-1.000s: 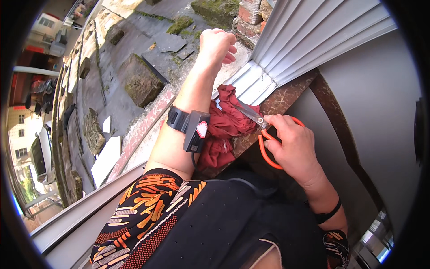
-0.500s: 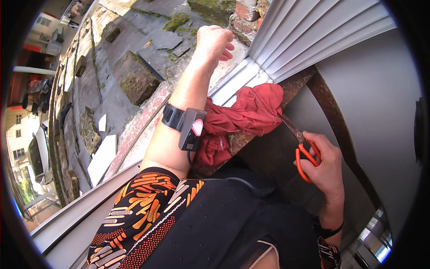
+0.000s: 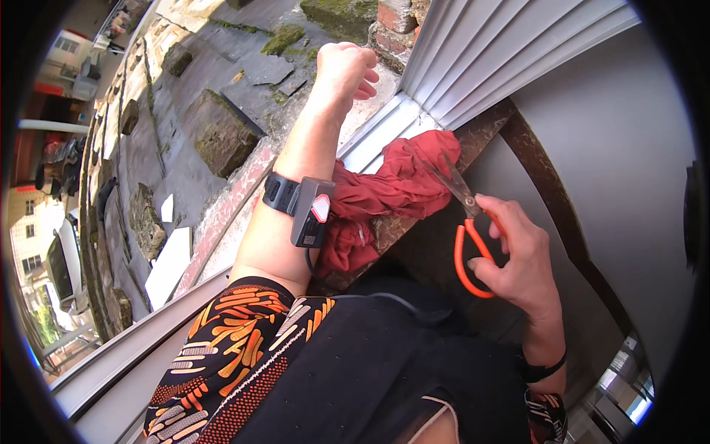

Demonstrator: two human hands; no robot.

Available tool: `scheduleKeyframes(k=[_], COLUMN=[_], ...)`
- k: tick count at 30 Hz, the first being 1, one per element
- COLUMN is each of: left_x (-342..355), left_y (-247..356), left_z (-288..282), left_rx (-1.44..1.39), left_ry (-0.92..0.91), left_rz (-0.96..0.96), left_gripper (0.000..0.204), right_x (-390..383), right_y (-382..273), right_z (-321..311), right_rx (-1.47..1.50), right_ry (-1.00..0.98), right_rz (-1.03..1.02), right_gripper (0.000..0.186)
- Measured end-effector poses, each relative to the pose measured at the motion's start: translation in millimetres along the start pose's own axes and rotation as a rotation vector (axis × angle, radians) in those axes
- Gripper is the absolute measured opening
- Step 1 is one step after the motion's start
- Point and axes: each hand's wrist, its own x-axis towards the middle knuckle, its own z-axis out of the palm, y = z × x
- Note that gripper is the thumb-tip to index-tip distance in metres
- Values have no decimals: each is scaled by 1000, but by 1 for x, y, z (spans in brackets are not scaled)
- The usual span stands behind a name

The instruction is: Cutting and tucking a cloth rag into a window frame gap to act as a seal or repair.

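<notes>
My left hand is raised with its fingers curled, its palm hidden, beyond a crumpled red cloth. A black strapped device sits on that forearm, beside the cloth. My right hand grips orange-handled scissors. Their metal blades are parted over the right end of the cloth; I cannot tell whether they touch it. The cloth lies bunched across a brown marbled ledge and a white metal track.
A white ribbed panel rises at the top right beside a grey surface. Beyond the sill on the left are dark slabs with mossy stone blocks, crumbling brick and distant buildings.
My right hand with the scissors swung right and down, then came back partly up and left, blades spreading apart. The cloth's right end shifted upward and right. My left hand moved slightly left.
</notes>
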Motion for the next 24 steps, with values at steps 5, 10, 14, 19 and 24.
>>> scheduleKeyframes(k=[5,10,14,19,24], left_x=[0,0,-1,-1,1], left_y=[1,0,0,1,2], left_z=[2,4,1,-2,2], left_rx=[-10,-26,-10,-19,2], left_ry=[-6,-14,-4,1,-8], left_rz=[14,13,4,11,-5], left_gripper=[23,23,24,24,26], right_x=[21,46,27,66,61], right_y=[24,-4,-27,6,9], right_z=[34,43,63,28,33], right_rx=[-188,-428,-391,-493,-449], right_ry=[62,-11,-148,40,9], right_rz=[-154,-262,-266,-188,-266], right_gripper=[54,32,42,18,22])
